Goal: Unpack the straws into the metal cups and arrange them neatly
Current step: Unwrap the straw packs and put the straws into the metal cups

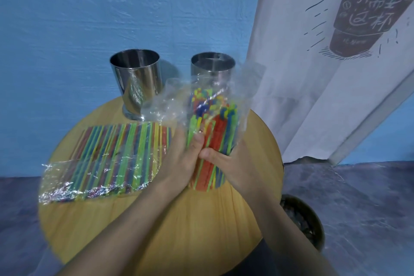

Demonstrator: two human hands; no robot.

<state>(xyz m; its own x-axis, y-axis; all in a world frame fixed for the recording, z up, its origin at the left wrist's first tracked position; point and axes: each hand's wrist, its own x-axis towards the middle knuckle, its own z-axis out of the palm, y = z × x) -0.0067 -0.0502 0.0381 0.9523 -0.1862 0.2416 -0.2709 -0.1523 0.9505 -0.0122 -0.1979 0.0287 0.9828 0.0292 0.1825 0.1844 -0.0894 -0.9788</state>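
Observation:
Both hands hold a bundle of coloured straws point(212, 132) upright over the round wooden table point(156, 219), still inside its clear plastic bag point(224, 83), whose open top flares above the straw ends. My left hand point(179, 163) grips the bundle's left side, thumb pressed on the plastic. My right hand point(228, 168) wraps around its right side. Behind stand two metal cups: the left cup point(136, 80) and the right cup point(212, 67), partly veiled by the bag. A second, sealed flat pack of straws point(112, 154) lies on the table's left.
A blue wall rises right behind the cups. A white printed curtain point(324, 51) hangs at the right. A dark round pot point(302, 219) sits on the grey floor beside the table's right edge.

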